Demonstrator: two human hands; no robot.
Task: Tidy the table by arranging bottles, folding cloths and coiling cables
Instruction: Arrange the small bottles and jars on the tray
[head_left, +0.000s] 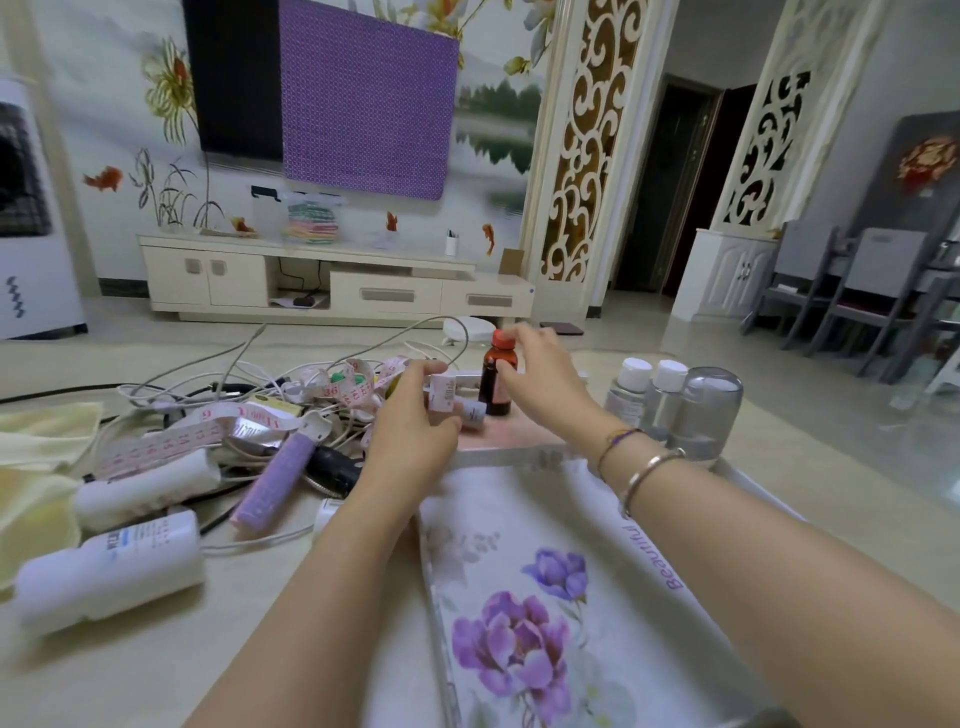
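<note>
Brown bottle (496, 382) upright at far end of floral tray (519, 519), right hand (540, 374) gripping its red cap to steady it | left hand (415, 426) pinching small white bottle (444, 395) beside it, likely next for placement | cables (234, 374) left of tray, uncoiled.

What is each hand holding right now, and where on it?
The left hand pinches a small white bottle around its body. The right hand holds the brown bottle by its red cap, fingers on top; it stands upright on the tray.
</note>
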